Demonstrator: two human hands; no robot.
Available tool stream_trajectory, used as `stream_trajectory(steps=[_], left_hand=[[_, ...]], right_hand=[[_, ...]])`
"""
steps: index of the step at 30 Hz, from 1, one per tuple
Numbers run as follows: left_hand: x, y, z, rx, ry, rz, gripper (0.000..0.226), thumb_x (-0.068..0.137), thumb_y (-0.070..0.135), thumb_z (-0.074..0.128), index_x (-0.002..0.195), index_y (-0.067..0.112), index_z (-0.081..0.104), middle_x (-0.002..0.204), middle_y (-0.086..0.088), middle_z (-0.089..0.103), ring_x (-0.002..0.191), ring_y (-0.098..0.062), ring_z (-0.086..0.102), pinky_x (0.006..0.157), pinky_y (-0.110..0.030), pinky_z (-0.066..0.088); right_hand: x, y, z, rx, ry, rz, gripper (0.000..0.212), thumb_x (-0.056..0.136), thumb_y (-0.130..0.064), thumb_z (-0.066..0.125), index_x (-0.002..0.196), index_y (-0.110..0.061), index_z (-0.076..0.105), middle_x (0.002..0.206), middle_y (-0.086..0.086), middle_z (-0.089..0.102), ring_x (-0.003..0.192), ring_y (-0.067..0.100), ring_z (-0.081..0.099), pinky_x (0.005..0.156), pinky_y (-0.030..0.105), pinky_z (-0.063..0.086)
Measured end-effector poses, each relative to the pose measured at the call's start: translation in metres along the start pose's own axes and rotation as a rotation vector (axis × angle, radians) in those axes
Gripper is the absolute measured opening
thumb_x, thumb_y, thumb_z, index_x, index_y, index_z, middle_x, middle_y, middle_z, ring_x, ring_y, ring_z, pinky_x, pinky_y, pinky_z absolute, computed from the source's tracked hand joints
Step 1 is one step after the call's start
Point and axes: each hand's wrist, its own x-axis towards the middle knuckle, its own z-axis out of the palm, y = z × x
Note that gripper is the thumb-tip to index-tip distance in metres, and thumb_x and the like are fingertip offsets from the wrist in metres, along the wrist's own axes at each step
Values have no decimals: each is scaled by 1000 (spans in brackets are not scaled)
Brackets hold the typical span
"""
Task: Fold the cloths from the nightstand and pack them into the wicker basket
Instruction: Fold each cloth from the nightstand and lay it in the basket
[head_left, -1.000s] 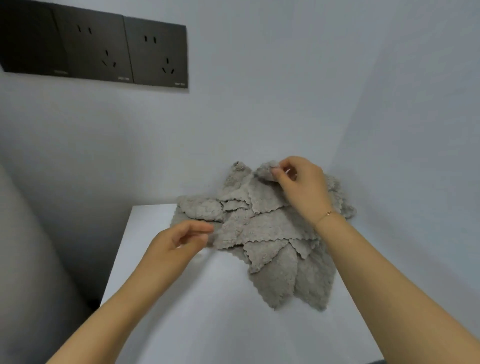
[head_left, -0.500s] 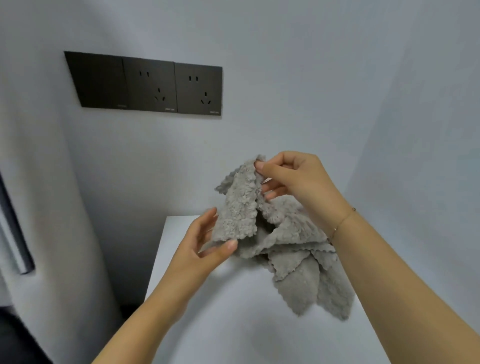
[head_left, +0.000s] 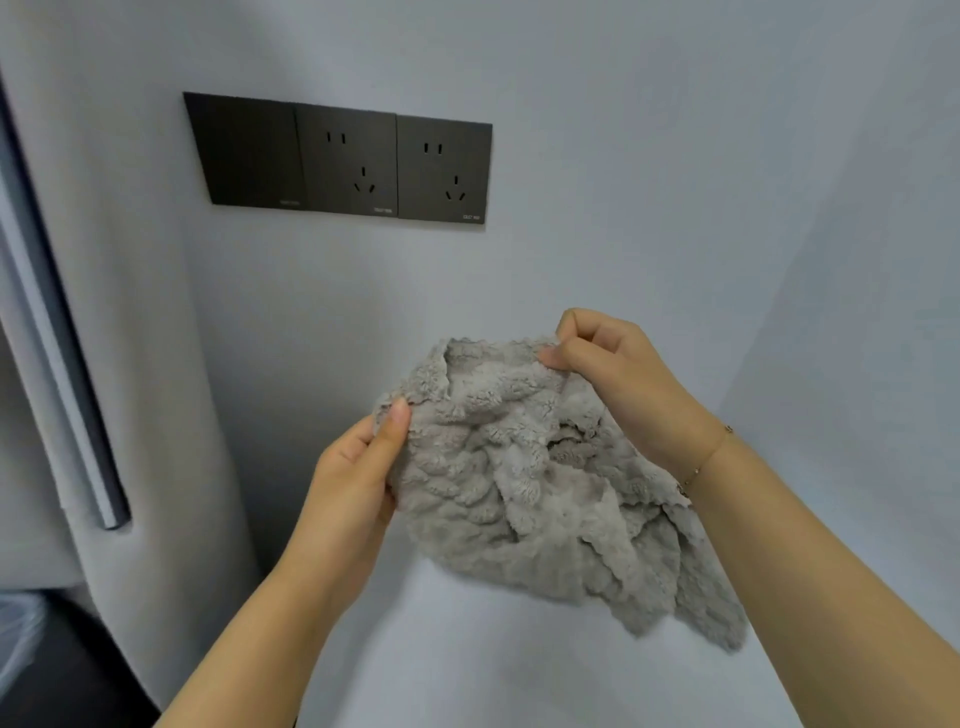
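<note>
Pale grey-blue walls are meeting in a corner ahead of me, filling most of what I am seeing. At nine o'clock a light curtain (head_left: 130, 364) is hanging down the left side, with a dark grey vertical bar (head_left: 62, 332) running beside it. Below my hands, from six o'clock outward, the white nightstand top (head_left: 467, 665) is spreading toward the bottom edge.

At eleven o'clock a dark three-part socket panel (head_left: 343, 158) is sitting on the wall: a blank plate on the left and two outlet plates to its right. Small pale lettering is showing at the bottom of each plate, too small and blurred for me to read.

Near the centre, toward four o'clock, I am holding up a bunch of fluffy grey cloths (head_left: 524, 483) with scalloped edges, lifted off the nightstand and hanging crumpled, the lowest corners dangling at five o'clock.

My left hand (head_left: 353, 488) is pinching the left edge of the bunch, thumb pressing on the front of the fabric and fingers hidden behind it. My right hand (head_left: 618, 379) is pinching the upper right edge between thumb and curled fingers, at about two o'clock from the cloths' middle. A thin gold bracelet (head_left: 706, 460) is circling my right wrist.
</note>
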Motion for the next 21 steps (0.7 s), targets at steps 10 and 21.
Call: stream_trajectory(steps=[10, 21], left_hand=[[16, 30, -1, 16, 40, 1, 30, 97, 30, 52, 115, 11, 67, 110, -8, 73, 100, -23, 71, 82, -35, 59], [65, 104, 28, 123, -41, 116, 33, 101, 36, 47, 125, 19, 62, 119, -2, 70, 111, -21, 66, 100, -45, 49]], right_hand=[[5, -18, -22, -104, -221, 2, 47, 71, -30, 77, 115, -31, 61, 108, -10, 61, 105, -8, 52, 85, 8, 42], [10, -17, -46, -464, 237, -263, 30, 90, -25, 66, 80, 1, 57, 82, 12, 56, 76, 19, 51, 70, 29, 40]])
